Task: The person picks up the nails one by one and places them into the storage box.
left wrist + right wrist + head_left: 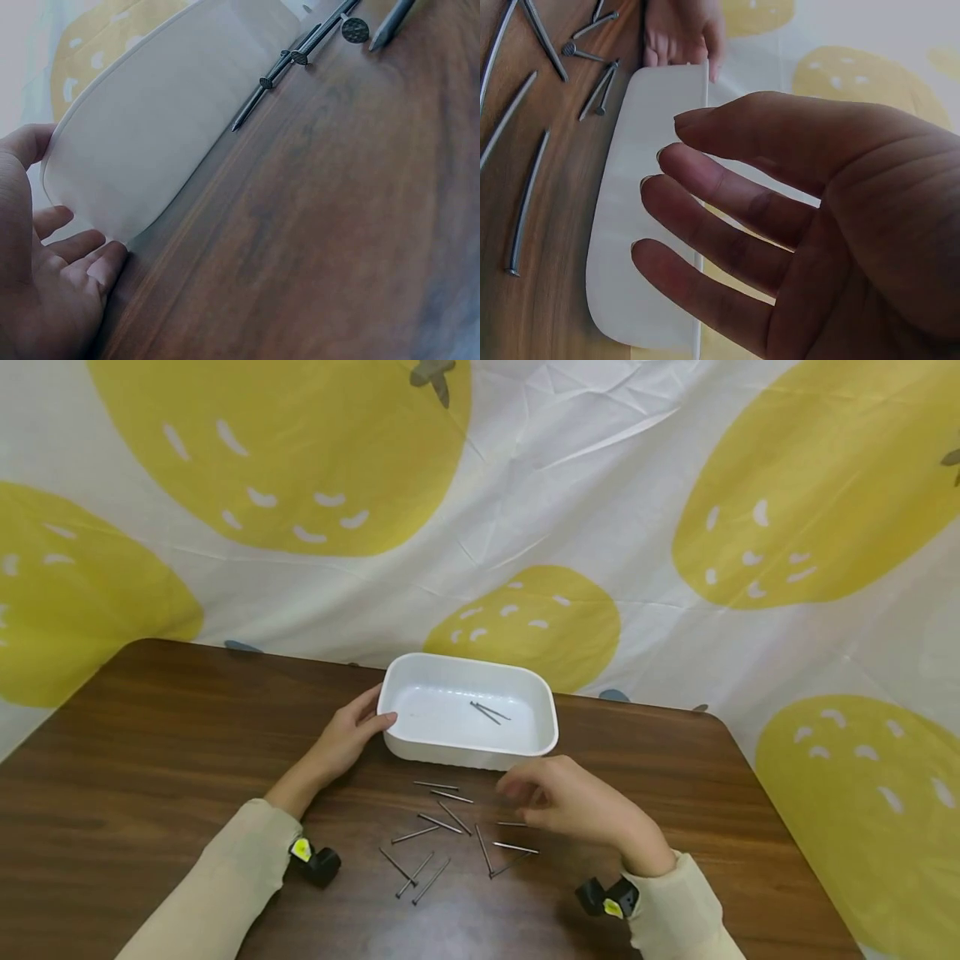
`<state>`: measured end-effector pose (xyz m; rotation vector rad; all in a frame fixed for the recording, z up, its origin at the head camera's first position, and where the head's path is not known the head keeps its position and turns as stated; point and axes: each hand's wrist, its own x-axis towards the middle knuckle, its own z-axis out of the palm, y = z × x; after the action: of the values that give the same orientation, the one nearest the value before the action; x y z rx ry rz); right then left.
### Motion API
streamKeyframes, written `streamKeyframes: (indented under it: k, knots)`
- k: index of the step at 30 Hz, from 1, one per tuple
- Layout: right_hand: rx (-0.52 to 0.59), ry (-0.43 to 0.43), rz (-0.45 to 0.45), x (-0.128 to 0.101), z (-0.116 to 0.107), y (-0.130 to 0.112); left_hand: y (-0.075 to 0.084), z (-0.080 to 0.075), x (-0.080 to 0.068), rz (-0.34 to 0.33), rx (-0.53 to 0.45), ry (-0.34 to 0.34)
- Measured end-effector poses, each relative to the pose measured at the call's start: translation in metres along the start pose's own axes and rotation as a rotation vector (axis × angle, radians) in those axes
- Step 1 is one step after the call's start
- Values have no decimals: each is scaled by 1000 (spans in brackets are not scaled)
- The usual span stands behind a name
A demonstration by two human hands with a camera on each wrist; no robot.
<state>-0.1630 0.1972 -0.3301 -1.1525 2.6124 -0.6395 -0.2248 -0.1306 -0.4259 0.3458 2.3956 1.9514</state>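
A white plastic tray (465, 660) stands on the dark wooden table (150, 777), with two nails (489, 712) inside it. Several more nails (450, 827) lie scattered on the wood just in front of the tray. My left hand (371, 714) holds the tray's left end, thumb at the front corner and fingers along the end wall. My right hand (517, 793) hovers over the scattered nails near the tray's front wall, with loosely spread fingers and nothing in it. The right wrist view shows that bare palm (660, 180) beside the tray (630, 225) and nails (525, 202).
A white cloth with big yellow fruit shapes (540, 618) hangs close behind the table's far edge. The table's rounded right corner (720, 727) is near the tray. Black wrist cameras (315, 860) sit on both cream sleeves.
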Motion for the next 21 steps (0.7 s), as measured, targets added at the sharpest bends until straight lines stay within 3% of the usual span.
streamKeyframes:
  k: [6,13,21]
  knots:
    - [-63,9,-4,2,5,0,-3,-1,1,1,9,-3]
    - [-250,-26,118,6,17,-2,-3,-1,0,-13,20,0]
    - [-292,-43,125,10,24,-1,1,0,0,-4,21,3]
